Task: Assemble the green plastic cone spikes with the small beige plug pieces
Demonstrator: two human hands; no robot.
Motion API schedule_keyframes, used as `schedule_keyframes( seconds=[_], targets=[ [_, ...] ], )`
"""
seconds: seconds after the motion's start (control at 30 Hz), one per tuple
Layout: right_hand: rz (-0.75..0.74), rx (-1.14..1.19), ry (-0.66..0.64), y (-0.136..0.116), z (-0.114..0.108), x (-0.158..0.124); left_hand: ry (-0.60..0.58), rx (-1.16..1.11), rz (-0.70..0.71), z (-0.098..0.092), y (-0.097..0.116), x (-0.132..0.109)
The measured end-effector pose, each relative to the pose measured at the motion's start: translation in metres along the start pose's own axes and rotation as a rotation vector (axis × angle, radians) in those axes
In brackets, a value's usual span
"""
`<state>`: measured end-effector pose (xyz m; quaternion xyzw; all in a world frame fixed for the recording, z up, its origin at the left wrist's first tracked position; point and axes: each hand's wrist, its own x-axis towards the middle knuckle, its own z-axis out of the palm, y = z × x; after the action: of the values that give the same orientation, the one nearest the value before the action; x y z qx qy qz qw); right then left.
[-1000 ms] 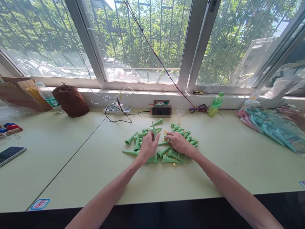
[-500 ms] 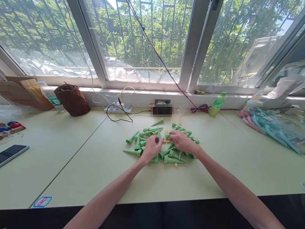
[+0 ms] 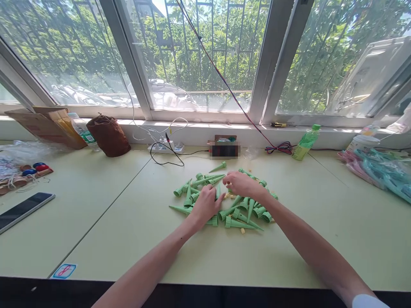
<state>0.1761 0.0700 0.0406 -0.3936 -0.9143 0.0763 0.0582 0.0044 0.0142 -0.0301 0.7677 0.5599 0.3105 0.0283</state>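
My left hand (image 3: 205,204) is closed around a green plastic watering spike (image 3: 218,191), whose narrow tip points up between thumb and fingers. My right hand (image 3: 242,184) hovers just right of it, fingers bent and pinched together; whatever is between them is too small or hidden to make out. Around and under both hands lies a loose heap of similar green spikes (image 3: 242,224), cone-shaped with ribbed caps. Small pale-yellow pieces (image 3: 242,231) lie among them and at the heap's front edge. One lone spike (image 3: 218,167) rests behind the heap.
A power strip (image 3: 166,148) with cables and a small box (image 3: 224,149) stand by the window ledge. A green bottle (image 3: 306,142) and plastic bags (image 3: 382,171) are to the right. At left are a brown pouch (image 3: 108,136), a bottle (image 3: 84,131) and a phone (image 3: 25,210).
The view has shifted slightly, so the table's things appear further right. My right hand has drawn its fingertips up, away from the yellow pieces. The left hand keeps hold of its spike.
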Motion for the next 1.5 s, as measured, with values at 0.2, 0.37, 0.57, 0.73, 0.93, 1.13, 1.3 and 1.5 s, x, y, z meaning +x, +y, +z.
schedule_keyframes(
  seconds=[0.2,0.37,0.57,0.73,0.93,1.13,1.3,1.5],
  targets=[
    [-0.028,-0.067,-0.090,-0.001,0.009,-0.007,0.107,-0.126,-0.006,-0.011,0.002,0.005],
    [-0.002,-0.162,-0.149,-0.007,0.020,-0.008,0.079,-0.123,0.009,-0.013,0.002,0.004],
    [0.030,-0.202,-0.155,-0.013,0.025,-0.005,0.004,0.069,0.093,-0.011,0.002,0.001],
    [0.032,-0.156,-0.138,-0.010,0.025,-0.004,-0.100,0.160,0.085,-0.013,0.003,0.000],
    [0.019,0.019,-0.011,-0.003,0.014,-0.008,-0.211,0.188,0.039,-0.015,0.006,-0.002],
    [-0.026,0.301,0.181,0.008,0.007,-0.009,-0.201,0.057,0.031,-0.013,0.007,-0.001],
    [0.008,0.501,0.233,0.011,0.008,-0.006,-0.106,-0.117,-0.026,-0.013,0.008,0.000],
    [0.036,0.656,0.203,0.014,0.011,-0.002,-0.103,-0.336,-0.155,-0.013,0.009,0.000]
  ],
)
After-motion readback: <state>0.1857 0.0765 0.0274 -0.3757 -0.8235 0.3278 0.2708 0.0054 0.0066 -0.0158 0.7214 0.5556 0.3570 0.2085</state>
